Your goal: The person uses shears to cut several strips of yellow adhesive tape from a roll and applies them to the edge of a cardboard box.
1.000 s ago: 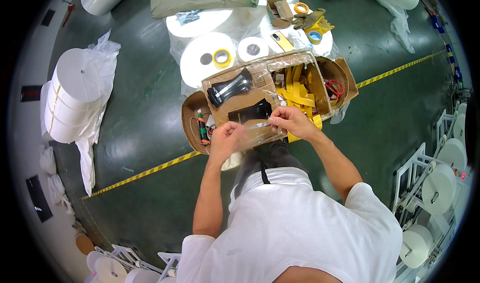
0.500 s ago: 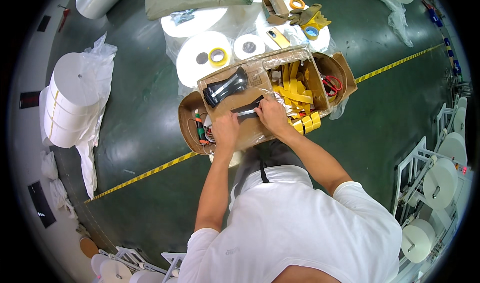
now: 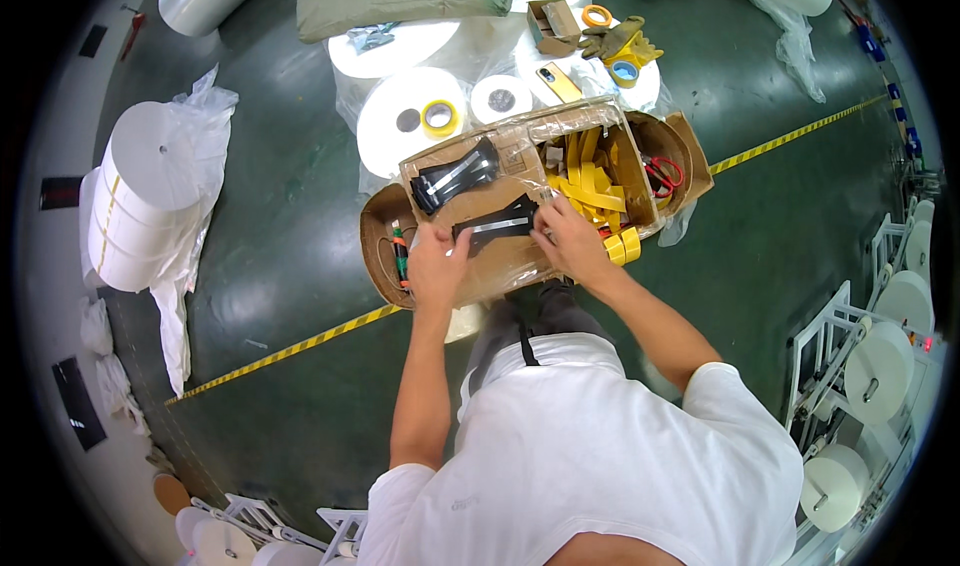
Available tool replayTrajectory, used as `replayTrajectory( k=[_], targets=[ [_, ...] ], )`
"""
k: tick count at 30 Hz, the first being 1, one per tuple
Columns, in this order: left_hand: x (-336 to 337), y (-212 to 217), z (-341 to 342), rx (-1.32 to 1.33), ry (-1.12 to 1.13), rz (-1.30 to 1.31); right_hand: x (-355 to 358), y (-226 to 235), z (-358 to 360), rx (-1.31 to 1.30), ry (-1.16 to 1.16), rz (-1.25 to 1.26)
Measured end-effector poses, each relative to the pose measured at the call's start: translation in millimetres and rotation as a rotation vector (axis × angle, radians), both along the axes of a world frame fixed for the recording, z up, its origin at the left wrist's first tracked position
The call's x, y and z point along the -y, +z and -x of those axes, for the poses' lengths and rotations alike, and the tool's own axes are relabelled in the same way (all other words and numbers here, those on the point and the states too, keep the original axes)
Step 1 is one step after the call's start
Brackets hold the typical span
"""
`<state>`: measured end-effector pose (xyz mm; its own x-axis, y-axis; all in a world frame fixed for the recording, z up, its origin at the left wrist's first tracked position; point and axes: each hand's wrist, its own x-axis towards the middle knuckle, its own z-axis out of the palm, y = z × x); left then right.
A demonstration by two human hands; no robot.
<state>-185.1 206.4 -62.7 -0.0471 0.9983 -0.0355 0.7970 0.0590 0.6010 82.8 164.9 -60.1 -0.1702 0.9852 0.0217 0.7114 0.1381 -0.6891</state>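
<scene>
On the brown cardboard top of a box (image 3: 500, 274) lies a flat black bundle (image 3: 512, 218), wrapped at its middle by a pale shiny strip. My left hand (image 3: 437, 268) is at the bundle's left end, thumb spread from the fingers. At its right end, my right hand (image 3: 574, 240) has bent fingertips touching or very near the black material, with gaps between the fingers. A second black bundle (image 3: 456, 176) with a similar strip lies just beyond. What the bundles are made of is unclear.
Yellow strips (image 3: 590, 181) fill the box's right compartment; yellow tape rolls (image 3: 622, 246) sit beside it. Red-handled scissors (image 3: 662, 176) are in a side pocket, a green-and-orange tool (image 3: 400, 251) in the left one. Large white rolls (image 3: 385, 151) stand beyond, bearing tape, gloves (image 3: 625, 41) and a phone (image 3: 558, 83).
My hands have moved apart, off the strip toward the bundle's two ends. More of the black bundle and its strip shows between them. The view has shifted slightly.
</scene>
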Motion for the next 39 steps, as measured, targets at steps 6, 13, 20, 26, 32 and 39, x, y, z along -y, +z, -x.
replayTrajectory(
  k=[6,13,20,26,32,39],
  targets=[
    [46,46,20,0.426,-0.146,0.465,62,15,-58,0.371,0.585,-0.018],
    [76,63,-24,0.413,-0.622,0.825,48,11,-67,0.288,0.615,0.076],
    [84,48,-33,1.010,-0.149,0.893,50,53,-17,-0.213,0.384,-0.133],
    [80,26,-24,1.137,0.127,0.550,55,56,0,-0.326,0.357,-0.116],
    [79,25,-23,0.956,0.143,0.200,46,66,-14,-0.373,0.244,-0.240],
    [73,22,-23,0.691,-0.158,-0.113,16,65,0,-0.160,0.342,-0.151]
  ],
)
